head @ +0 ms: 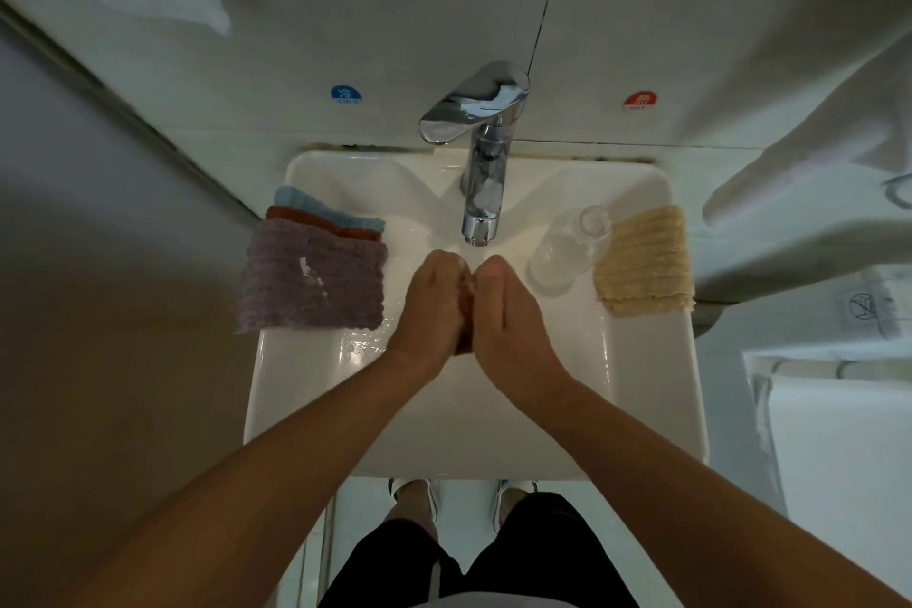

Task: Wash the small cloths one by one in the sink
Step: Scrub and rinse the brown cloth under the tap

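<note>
Under faucet: left hand, right hand pressed together.

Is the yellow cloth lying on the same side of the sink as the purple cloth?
No: the yellow cloth lies on the sink's right rim, the purple cloth on its left.

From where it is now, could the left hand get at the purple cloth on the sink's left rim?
Probably yes. The purple cloth lies on top of its stack on the sink rim, beside the left hand, with nothing between them. That hand is pressed against the right hand under the faucet, though, so it must separate first.
</note>
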`<state>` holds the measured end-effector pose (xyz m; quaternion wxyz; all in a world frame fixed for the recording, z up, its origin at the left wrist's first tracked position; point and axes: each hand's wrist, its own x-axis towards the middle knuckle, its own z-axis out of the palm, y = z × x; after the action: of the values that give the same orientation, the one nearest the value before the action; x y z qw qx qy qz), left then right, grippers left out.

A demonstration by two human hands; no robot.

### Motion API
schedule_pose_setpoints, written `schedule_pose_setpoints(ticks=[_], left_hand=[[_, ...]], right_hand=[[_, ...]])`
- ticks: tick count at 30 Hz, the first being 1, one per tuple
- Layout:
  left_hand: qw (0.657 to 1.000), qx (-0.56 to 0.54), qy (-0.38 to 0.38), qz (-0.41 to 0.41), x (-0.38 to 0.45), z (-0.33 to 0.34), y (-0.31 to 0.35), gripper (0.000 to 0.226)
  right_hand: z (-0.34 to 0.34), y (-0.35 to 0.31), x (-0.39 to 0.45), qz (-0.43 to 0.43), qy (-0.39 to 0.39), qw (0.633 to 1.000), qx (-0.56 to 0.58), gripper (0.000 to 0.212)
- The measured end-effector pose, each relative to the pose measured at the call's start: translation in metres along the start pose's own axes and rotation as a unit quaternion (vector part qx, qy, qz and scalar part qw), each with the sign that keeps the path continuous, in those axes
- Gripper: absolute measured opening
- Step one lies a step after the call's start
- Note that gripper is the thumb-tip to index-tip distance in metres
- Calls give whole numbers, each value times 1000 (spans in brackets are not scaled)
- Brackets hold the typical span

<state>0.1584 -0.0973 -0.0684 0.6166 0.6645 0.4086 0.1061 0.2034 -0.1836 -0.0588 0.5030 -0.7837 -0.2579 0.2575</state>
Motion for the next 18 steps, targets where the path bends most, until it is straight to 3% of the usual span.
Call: schedule_pose_setpoints(ticks=[1,4,7,12,18], left_hand=[[1000,-26,2,-11,-1,-2,-1,26],[996,74,-28,33,-30,10,-26,20],[991,102,-48,72,-39,19,-29,19],[999,15,39,10,-8,7,-10,23],[999,40,7,36,-28,15,-7,23]], right_hand=[[0,0,-4,-24,-19,999,-39,29],[-11,8,10,-29,-18,995,-90,25],[-15,12,15,68,31,997,21,28],[-4,11,-8,-15,-24,999,-32,29],[-10,10,10,41,52,997,41,25]])
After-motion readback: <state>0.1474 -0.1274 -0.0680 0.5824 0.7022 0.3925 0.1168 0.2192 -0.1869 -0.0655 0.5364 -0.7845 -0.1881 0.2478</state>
